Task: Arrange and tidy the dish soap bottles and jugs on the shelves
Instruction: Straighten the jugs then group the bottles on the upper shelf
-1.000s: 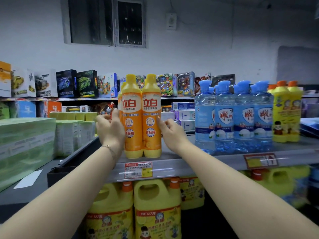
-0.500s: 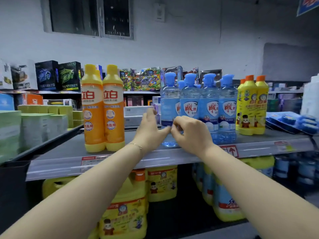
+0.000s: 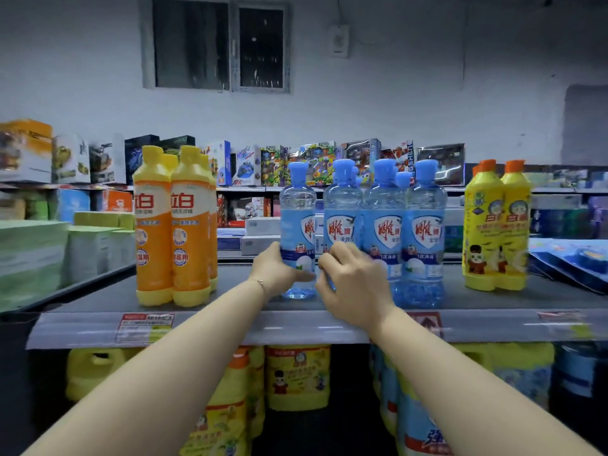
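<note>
Dish soap bottles (image 3: 426, 238) stand upright in three groups on the upper shelf (image 3: 98, 296).

Left group: orange bottles (image 3: 190, 232), two in the front row touching side by side, with at least two more yellow caps showing behind them.

Middle group: blue bottles (image 3: 385, 232), four in the front row and at least one more blue cap behind; the number in the back row cannot be told.

Right group: yellow bottles (image 3: 496, 232) with orange caps, two in front and one cap behind.

The leftmost blue bottle (image 3: 297, 209) stands slightly apart from the other three, with a narrow gap between it and the second blue bottle (image 3: 342, 218). The left hand (image 3: 279, 268), with a thin bracelet (image 3: 260, 283) at the wrist, grips the leftmost blue bottle low down. Its thumb lies across the front and its fingers wrap behind, out of sight. The right hand (image 3: 353, 281) holds the second blue bottle at the same height, fingers curled close together over the label and thumb toward the gap.

On the lower shelf stand yellow jugs (image 3: 297, 376), at least four, partly hidden by the forearms. Blue jugs (image 3: 411, 422) stand to their right; their number is unclear.

A price tag (image 3: 144, 327) sits on the shelf edge below the orange bottles. Toy boxes (image 3: 316, 162) line a farther shelf under a window (image 3: 217, 44).
</note>
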Demonstrator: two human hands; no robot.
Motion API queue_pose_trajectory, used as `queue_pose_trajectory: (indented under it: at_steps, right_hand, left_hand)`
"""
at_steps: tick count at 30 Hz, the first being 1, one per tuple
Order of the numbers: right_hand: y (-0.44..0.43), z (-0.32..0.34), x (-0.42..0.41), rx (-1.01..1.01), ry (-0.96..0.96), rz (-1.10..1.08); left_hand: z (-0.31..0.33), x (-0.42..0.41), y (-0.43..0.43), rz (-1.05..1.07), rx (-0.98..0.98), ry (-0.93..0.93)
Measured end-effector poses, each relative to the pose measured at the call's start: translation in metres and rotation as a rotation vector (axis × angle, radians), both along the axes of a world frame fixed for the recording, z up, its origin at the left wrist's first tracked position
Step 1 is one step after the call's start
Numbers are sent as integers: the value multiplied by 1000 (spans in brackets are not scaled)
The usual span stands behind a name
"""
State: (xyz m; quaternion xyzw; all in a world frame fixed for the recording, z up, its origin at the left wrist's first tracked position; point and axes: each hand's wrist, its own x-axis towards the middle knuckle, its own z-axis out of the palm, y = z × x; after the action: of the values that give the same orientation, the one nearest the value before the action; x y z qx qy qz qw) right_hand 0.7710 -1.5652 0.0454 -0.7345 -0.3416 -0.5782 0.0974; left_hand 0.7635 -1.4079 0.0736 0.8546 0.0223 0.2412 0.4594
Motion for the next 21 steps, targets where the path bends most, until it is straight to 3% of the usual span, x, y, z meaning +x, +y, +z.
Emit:
queue_pose_trajectory:
  at_steps: [7, 15, 21]
  right_hand:
    - [-1, -9, 5, 50, 10, 41]
    - [-3, -12, 4, 89, 19, 38]
    - [-1, -10, 4, 93, 35, 48]
  left_hand:
    - [0, 16, -16, 27, 122, 22]
    - [7, 22, -19, -208, -241, 102]
    - [8, 23, -15, -241, -236, 197]
